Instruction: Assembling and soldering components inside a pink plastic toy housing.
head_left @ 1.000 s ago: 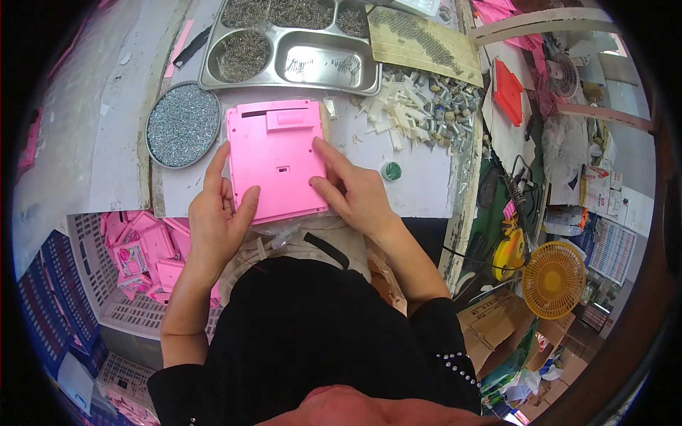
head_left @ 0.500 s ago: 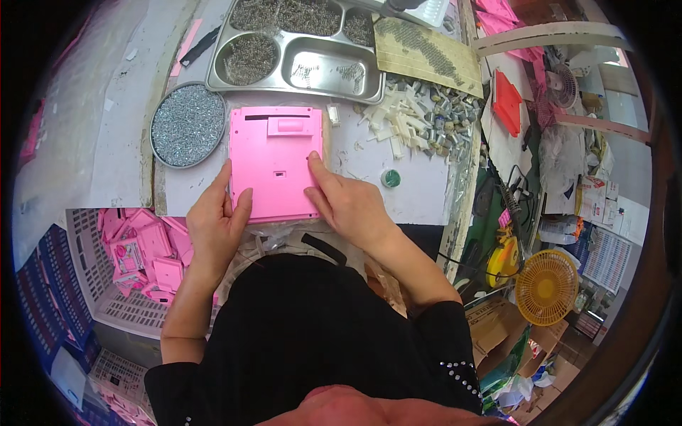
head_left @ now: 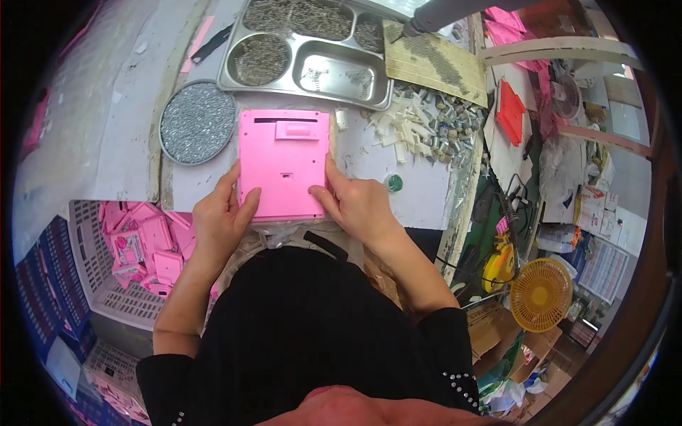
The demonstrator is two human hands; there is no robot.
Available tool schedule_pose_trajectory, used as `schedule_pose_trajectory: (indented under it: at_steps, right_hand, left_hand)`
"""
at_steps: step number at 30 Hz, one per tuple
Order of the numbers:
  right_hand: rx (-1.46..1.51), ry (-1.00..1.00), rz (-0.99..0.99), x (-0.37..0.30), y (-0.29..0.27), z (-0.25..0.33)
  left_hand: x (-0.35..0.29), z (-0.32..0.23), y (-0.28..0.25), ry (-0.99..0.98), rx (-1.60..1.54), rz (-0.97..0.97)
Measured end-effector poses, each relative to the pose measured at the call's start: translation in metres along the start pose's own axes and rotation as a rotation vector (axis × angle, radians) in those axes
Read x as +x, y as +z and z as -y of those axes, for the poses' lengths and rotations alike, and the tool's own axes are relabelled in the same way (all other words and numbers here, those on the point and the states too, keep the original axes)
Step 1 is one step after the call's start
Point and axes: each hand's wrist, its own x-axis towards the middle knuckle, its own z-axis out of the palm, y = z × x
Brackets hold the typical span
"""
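A flat pink plastic case (head_left: 284, 160) lies at the front of the worktable, a slot along its far edge and a small raised block below that. My left hand (head_left: 222, 209) grips its left edge, thumb on top and fingers along the side. On the opposite edge, my right hand (head_left: 355, 206) holds it the same way, thumb resting on the face. Left of the case stands a round dish (head_left: 197, 122) of small silvery pins or screws. Beyond it, a steel compartment tray (head_left: 312, 96) holds many tiny metal screws.
White plastic pieces and small metal cylinders (head_left: 426, 128) are heaped at the right, near a green-topped round piece (head_left: 393, 182). A dark tool (head_left: 447, 14) hangs over a yellowish sheet (head_left: 437, 60) of screws. A grey crate (head_left: 135, 309) of pink parts stands at lower left.
The dark tool now reaches further into view at the top. My right hand has slid slightly nearer along the case's edge, its fingers now at the side. The view has shifted a little.
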Motion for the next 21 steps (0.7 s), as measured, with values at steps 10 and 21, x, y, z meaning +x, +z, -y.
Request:
schedule_pose_trajectory:
  at_steps: [10, 21]
  right_hand:
    - [-0.044, -0.057, 0.073, 0.012, -0.016, -0.012]
    - [0.039, -0.113, 0.001, 0.053, -0.063, 0.0]
  left_hand:
    - [-0.002, -0.005, -0.006, 0.026, 0.05, 0.014]
    - [0.053, 0.024, -0.054, 0.155, 0.197, -0.221]
